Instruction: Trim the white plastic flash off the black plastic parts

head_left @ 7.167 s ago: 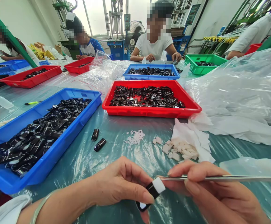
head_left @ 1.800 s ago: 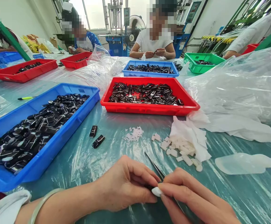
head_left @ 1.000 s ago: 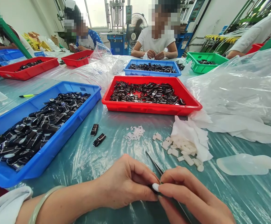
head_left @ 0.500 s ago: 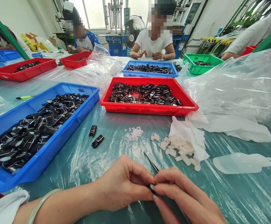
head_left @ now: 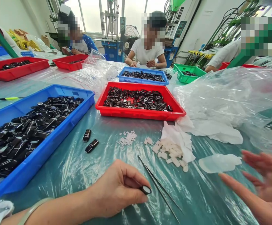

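Note:
Between thumb and forefinger, my left hand (head_left: 119, 189) pinches a small black part (head_left: 146, 189) whose pale oval end faces right. Just beyond it, a pair of metal tweezers (head_left: 158, 184) lies on the plastic-covered table. Off to the right, my right hand (head_left: 262, 184) is open and a little blurred, its fingers spread near a translucent squeeze bottle (head_left: 216, 163) that lies on its side. Two glossy black parts (head_left: 91, 146) lie on the table left of centre. Small off-white pads (head_left: 172, 151) are heaped by a white cloth (head_left: 176, 136).
A blue tray (head_left: 79, 125) full of black parts stands at left, and a red tray (head_left: 140, 115) of them ahead. White scraps (head_left: 128, 138) lie mid-table. Clear plastic sheeting (head_left: 231, 100) is bunched at right. Several co-workers sit around the table, one behind another blue tray (head_left: 142, 80).
My right hand has left the black part and moved right toward the bottle, its fingers opening. My left hand keeps its pinch. The tweezers now show fully. The view has shifted slightly.

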The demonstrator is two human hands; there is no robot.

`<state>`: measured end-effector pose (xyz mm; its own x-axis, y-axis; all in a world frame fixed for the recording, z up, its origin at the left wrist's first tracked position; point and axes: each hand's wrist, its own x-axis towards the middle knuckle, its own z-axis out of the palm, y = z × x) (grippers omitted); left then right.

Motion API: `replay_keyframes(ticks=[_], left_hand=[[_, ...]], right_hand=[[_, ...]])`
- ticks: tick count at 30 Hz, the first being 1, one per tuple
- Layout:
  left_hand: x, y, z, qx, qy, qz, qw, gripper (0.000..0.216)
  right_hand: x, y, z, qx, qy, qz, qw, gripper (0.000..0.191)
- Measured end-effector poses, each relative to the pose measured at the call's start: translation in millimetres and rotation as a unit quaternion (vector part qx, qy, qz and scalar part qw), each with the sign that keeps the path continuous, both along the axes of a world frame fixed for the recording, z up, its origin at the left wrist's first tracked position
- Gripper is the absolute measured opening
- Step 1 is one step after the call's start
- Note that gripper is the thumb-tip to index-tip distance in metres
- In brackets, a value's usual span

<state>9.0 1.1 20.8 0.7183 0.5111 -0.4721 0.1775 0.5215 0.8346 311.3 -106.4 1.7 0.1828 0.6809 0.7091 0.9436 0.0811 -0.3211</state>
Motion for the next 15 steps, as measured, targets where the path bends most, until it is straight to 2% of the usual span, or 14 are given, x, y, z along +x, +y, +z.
replay_keyframes(ticks=[5, 7, 12, 15], left_hand=[[-1, 0, -0.3, -0.028, -0.009, 0.009, 1.0, 0.026], [-1, 0, -0.8, -0.034, -0.021, 0.015, 0.999, 0.027], [-2, -2, -4.4, -0.074, -0.043, 0.018, 0.996, 0.034], [-4, -2, -2.9, -0.089, -0.056, 0.01, 0.994, 0.036]], right_hand=[[-4, 27, 13.3, -0.12, -0.011, 0.091, 0.989, 0.034], [-10, 31, 19.2, -0.137, -0.019, 0.121, 0.983, 0.025], [-38, 35, 26.8, -0.104, -0.039, 0.142, 0.984, 0.03], [-67, 40, 34.9, -0.093, -0.097, 0.172, 0.976, 0.028]])
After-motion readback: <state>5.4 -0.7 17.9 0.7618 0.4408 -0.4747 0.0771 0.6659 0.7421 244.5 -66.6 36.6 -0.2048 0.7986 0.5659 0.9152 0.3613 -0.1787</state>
